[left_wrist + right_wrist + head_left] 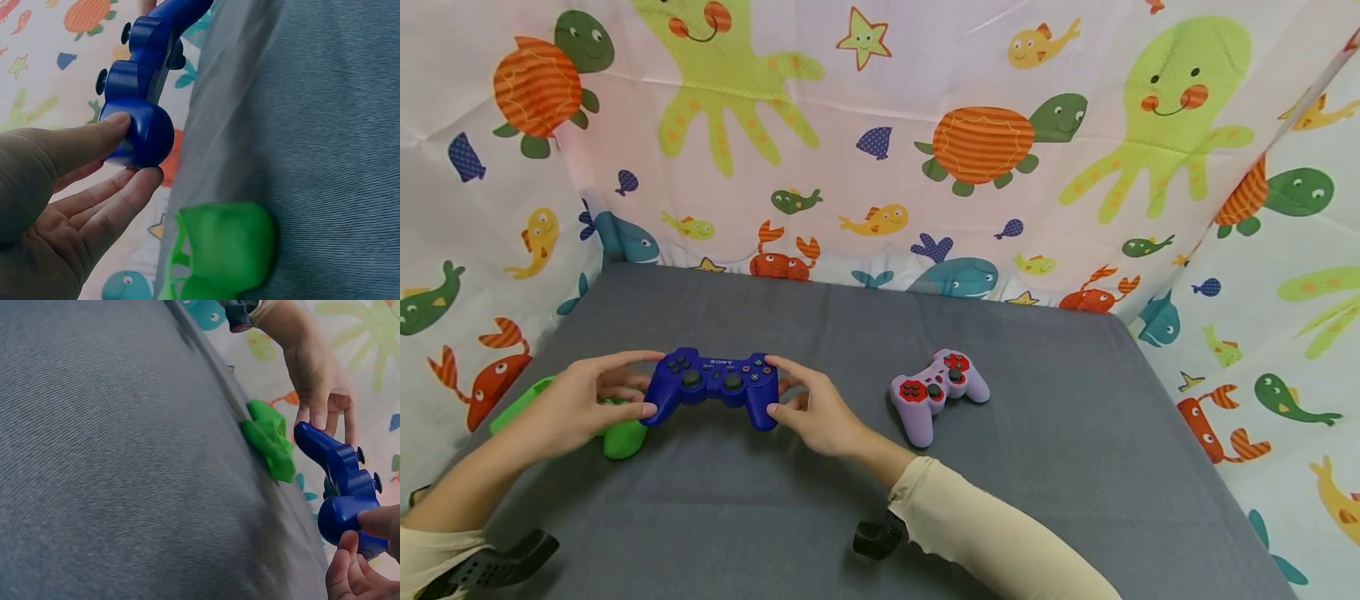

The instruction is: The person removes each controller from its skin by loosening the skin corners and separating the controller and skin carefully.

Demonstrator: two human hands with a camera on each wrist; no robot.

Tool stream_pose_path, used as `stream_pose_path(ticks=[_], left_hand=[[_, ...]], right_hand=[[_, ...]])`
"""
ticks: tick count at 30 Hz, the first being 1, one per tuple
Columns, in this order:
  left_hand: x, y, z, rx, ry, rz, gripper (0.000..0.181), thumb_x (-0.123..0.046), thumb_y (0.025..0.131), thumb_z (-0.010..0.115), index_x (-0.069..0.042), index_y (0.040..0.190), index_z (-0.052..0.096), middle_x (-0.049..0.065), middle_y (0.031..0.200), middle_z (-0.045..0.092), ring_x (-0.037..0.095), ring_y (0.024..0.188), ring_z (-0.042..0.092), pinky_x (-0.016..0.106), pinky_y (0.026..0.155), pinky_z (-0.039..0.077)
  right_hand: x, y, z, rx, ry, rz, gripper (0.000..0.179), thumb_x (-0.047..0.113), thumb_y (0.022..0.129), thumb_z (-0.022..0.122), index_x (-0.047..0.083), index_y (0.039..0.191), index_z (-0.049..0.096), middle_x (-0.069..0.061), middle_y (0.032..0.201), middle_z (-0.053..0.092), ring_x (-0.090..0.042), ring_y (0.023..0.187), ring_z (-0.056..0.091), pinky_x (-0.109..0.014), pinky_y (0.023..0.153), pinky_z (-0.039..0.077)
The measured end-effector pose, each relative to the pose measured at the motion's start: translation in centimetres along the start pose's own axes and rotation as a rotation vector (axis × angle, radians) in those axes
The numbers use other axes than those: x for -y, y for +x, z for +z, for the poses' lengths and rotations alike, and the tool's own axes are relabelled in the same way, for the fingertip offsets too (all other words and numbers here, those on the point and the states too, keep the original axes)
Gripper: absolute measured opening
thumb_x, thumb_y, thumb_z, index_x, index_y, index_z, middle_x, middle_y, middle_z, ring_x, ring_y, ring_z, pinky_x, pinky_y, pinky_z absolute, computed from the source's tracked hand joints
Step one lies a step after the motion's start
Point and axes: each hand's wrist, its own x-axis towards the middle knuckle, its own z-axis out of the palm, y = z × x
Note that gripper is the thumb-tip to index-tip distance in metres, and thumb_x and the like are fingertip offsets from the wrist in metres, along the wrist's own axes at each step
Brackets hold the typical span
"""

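Note:
A blue game controller (713,379) marked SONY is held up above the grey table, its button side facing the head camera. My left hand (576,404) pinches its left grip between thumb and fingers; the left wrist view shows the thumb on the rounded blue grip (140,134). My right hand (816,408) pinches the opposite end, thumb on the right grip. Behind and below the left hand lies a green silicone-looking controller cover (625,439), partly hidden by that hand; its hollow, cut-out side appears in the left wrist view.
A lilac controller (917,408) with red button areas lies on the grey cloth-covered table (1037,483), right of my right hand. A white curtain (820,75) printed with sea animals hangs behind and along the sides. Both wrists wear black camera mounts (880,537).

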Motion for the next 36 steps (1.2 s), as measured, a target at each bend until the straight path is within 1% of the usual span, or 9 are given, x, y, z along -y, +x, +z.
stream_pose_path(ticks=[2,5,7,9,12,19,26,30,36], left_hand=[[0.1,-0.2,0.3,0.007,0.003,-0.011,0.063,-0.016,0.089,0.078,0.0,0.144,0.051,0.023,0.114,0.073,0.01,0.091,0.075,0.022,0.072,0.058],[0.2,-0.4,0.8,0.012,0.019,-0.036,0.063,-0.017,0.088,0.079,0.001,0.142,0.051,0.025,0.114,0.072,0.022,0.095,0.075,0.029,0.074,0.061],[0.1,-0.5,1.0,0.019,0.027,-0.053,0.064,-0.017,0.088,0.08,0.001,0.142,0.051,0.026,0.115,0.072,0.03,0.098,0.075,0.034,0.074,0.061],[0.0,-0.6,1.2,0.026,0.041,-0.068,0.065,-0.017,0.087,0.08,0.001,0.142,0.051,0.026,0.115,0.072,0.033,0.099,0.074,0.035,0.074,0.061],[-0.1,-0.6,1.3,0.038,0.058,-0.077,0.065,-0.016,0.086,0.081,0.001,0.142,0.051,0.025,0.114,0.072,0.032,0.097,0.074,0.035,0.073,0.061],[0.1,-0.7,1.6,0.056,0.149,-0.08,0.067,-0.019,0.084,0.083,0.002,0.14,0.052,0.021,0.111,0.073,0.028,0.093,0.074,0.038,0.073,0.06],[0.4,-0.8,1.7,0.076,0.181,-0.1,0.069,-0.019,0.082,0.084,0.003,0.139,0.053,0.02,0.111,0.073,0.027,0.093,0.073,0.038,0.071,0.06],[0.6,-0.9,1.8,0.07,0.203,-0.089,0.068,-0.019,0.082,0.084,0.003,0.139,0.054,0.019,0.109,0.073,0.026,0.091,0.073,0.038,0.07,0.059],[1.1,-1.0,2.3,0.057,0.248,-0.056,0.069,-0.019,0.08,0.086,0.004,0.137,0.056,0.013,0.105,0.074,0.011,0.081,0.068,0.029,0.065,0.055]], right_hand=[[-0.2,-0.1,0.2,0.001,0.0,0.014,0.064,-0.001,0.097,0.063,0.017,0.155,0.042,-0.017,0.115,0.058,-0.017,0.063,0.052,-0.021,0.057,0.044],[-0.6,-0.2,0.6,0.005,-0.004,0.032,0.064,0.0,0.097,0.064,0.018,0.155,0.043,-0.016,0.115,0.058,-0.019,0.063,0.053,-0.021,0.055,0.044],[-0.8,-0.2,0.8,0.005,-0.017,0.042,0.064,0.0,0.097,0.064,0.018,0.154,0.043,-0.016,0.115,0.058,-0.016,0.062,0.053,-0.021,0.054,0.045],[-1.0,-0.3,0.9,0.006,-0.026,0.049,0.064,0.0,0.096,0.065,0.018,0.154,0.044,-0.014,0.114,0.058,-0.014,0.061,0.053,-0.021,0.054,0.045],[-1.3,-0.3,1.2,0.003,-0.036,0.054,0.064,-0.001,0.095,0.066,0.018,0.153,0.045,-0.014,0.112,0.058,-0.011,0.06,0.053,-0.02,0.053,0.044],[-1.5,-0.4,1.6,0.007,-0.06,0.062,0.062,-0.001,0.093,0.068,0.016,0.149,0.048,-0.017,0.111,0.058,-0.01,0.06,0.054,-0.02,0.053,0.044],[-1.7,-0.1,1.9,0.025,-0.067,0.094,0.061,0.0,0.093,0.069,0.018,0.148,0.049,-0.013,0.11,0.059,-0.008,0.062,0.057,-0.02,0.054,0.045],[-1.9,-0.1,1.9,0.032,-0.082,0.096,0.06,0.001,0.093,0.07,0.017,0.147,0.049,-0.015,0.11,0.06,-0.008,0.062,0.057,-0.02,0.054,0.045],[-2.1,0.0,1.9,0.039,-0.084,0.116,0.059,0.002,0.091,0.072,0.017,0.145,0.051,-0.017,0.108,0.062,-0.008,0.065,0.058,-0.02,0.056,0.046]])
